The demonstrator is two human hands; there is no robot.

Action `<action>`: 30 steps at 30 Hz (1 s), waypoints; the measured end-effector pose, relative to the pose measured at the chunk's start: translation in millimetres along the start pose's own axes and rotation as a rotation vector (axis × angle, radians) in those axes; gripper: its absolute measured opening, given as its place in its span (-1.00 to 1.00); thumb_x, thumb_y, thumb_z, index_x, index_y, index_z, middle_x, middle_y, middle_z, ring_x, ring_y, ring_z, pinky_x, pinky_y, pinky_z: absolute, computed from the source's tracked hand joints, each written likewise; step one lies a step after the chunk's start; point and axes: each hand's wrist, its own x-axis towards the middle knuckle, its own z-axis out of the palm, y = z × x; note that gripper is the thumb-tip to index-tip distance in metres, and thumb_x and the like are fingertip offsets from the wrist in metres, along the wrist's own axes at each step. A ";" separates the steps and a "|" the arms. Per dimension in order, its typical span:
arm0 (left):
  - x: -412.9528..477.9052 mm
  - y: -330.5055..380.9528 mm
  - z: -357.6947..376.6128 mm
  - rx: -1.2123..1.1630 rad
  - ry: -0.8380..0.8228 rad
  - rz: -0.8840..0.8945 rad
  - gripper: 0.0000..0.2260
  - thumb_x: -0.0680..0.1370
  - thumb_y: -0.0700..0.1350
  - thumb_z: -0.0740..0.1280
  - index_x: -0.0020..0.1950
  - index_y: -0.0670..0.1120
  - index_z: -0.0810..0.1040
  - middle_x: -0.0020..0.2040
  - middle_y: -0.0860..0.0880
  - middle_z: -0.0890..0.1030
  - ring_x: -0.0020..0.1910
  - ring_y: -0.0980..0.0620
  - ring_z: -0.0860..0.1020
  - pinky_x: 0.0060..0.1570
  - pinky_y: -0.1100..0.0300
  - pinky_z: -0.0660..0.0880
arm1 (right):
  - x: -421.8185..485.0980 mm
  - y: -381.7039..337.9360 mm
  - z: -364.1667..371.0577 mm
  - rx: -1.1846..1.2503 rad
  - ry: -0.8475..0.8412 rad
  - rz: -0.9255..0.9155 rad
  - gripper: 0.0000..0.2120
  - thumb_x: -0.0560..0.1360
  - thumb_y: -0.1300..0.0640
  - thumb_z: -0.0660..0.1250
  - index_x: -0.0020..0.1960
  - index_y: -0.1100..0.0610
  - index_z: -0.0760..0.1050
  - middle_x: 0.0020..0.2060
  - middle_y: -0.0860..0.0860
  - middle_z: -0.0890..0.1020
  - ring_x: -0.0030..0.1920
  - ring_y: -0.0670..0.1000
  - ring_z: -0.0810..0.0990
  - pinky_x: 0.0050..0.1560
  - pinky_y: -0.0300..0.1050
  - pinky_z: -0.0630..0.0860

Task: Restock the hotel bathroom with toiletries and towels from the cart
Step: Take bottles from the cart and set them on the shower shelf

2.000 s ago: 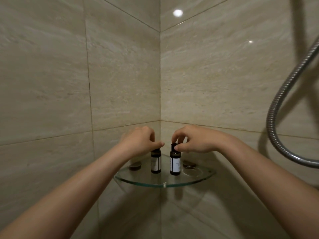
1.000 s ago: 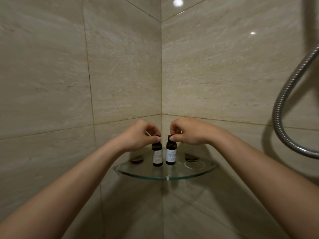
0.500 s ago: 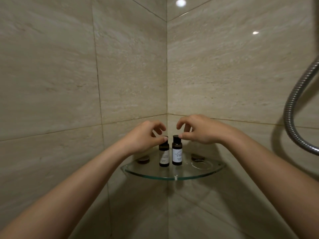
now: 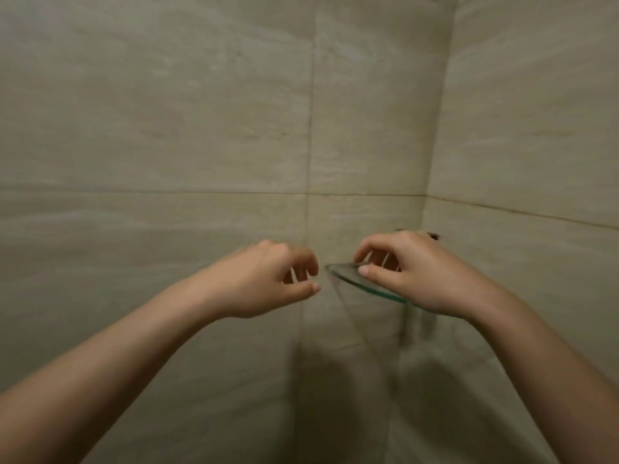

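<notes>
The glass corner shelf (image 4: 345,277) shows only its left rim and a part of its front edge. The right hand (image 4: 415,272) hangs in front of it and hides what stands on it, so the toiletry bottles cannot be seen. This hand has loosely bent fingers, its thumb lies over the rim, and it grips nothing visible. The left hand (image 4: 268,279) is just beside the shelf, fingers loosely curled and apart, empty. Behind are beige wall tiles (image 4: 167,128), all blurred.
</notes>
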 end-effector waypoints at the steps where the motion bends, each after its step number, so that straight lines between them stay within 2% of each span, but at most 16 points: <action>1: -16.2 -1.4 0.6 0.026 -0.020 -0.051 -0.73 0.52 0.16 0.21 0.13 0.07 0.49 0.00 0.13 0.59 -0.02 0.15 0.56 -0.05 0.15 0.51 | -0.7 -7.7 7.6 0.035 -0.016 -0.044 -0.88 0.50 -0.05 0.29 0.00 -0.08 0.54 -0.21 -0.15 0.60 -0.15 -0.14 0.56 -0.06 -0.03 0.54; 7: -137.6 -13.8 0.5 0.063 -0.135 -0.378 -0.73 0.53 0.18 0.19 0.15 0.10 0.47 -0.01 0.16 0.58 -0.04 0.15 0.55 -0.04 0.14 0.51 | -3.4 -82.4 64.8 0.202 -0.196 -0.322 -0.89 0.50 -0.04 0.29 0.00 -0.10 0.53 -0.25 -0.19 0.58 -0.17 -0.16 0.56 -0.05 -0.08 0.52; 14: -297.5 -27.9 -9.6 0.006 -0.150 -0.773 -0.75 0.54 0.12 0.24 0.14 0.04 0.52 -0.03 0.11 0.60 -0.04 0.12 0.57 -0.03 0.20 0.50 | -7.0 -213.2 135.5 0.386 -0.379 -0.627 -0.88 0.50 -0.03 0.30 0.01 -0.07 0.54 -0.21 -0.16 0.61 -0.15 -0.13 0.57 -0.03 -0.13 0.49; 18: -389.5 -28.6 -24.1 0.020 -0.114 -1.004 -0.72 0.54 0.12 0.24 0.17 0.04 0.51 -0.01 0.10 0.61 -0.02 0.11 0.56 0.03 0.15 0.50 | -16.5 -305.0 174.6 0.450 -0.496 -0.797 -0.87 0.51 0.00 0.30 0.01 -0.03 0.55 -0.25 -0.15 0.60 -0.19 -0.11 0.58 -0.05 -0.14 0.49; 22: -489.6 -28.9 -41.7 0.039 -0.081 -1.229 -0.73 0.52 0.18 0.22 0.14 0.10 0.49 -0.08 0.18 0.56 -0.03 0.11 0.56 0.06 0.07 0.51 | -27.1 -408.0 205.3 0.505 -0.583 -0.965 -0.86 0.52 0.01 0.29 0.04 -0.01 0.56 -0.22 -0.11 0.62 -0.20 -0.16 0.57 -0.09 -0.18 0.50; 26: -583.6 -26.7 -66.6 0.032 -0.021 -1.430 -0.70 0.54 0.14 0.23 0.18 0.04 0.50 0.04 0.09 0.60 0.02 0.10 0.56 0.08 0.10 0.50 | -46.2 -514.8 233.7 0.540 -0.659 -1.114 -0.87 0.52 0.01 0.28 0.03 -0.03 0.55 -0.24 -0.14 0.60 -0.20 -0.17 0.56 -0.10 -0.18 0.50; 30: -670.1 -24.3 -87.7 0.051 0.085 -1.587 -0.71 0.53 0.15 0.24 0.17 0.05 0.51 0.05 0.07 0.60 0.03 0.12 0.55 0.08 0.09 0.51 | -67.6 -608.5 257.7 0.578 -0.737 -1.211 -0.85 0.53 0.01 0.27 0.05 -0.02 0.55 -0.20 -0.14 0.60 -0.15 -0.13 0.57 -0.05 -0.12 0.52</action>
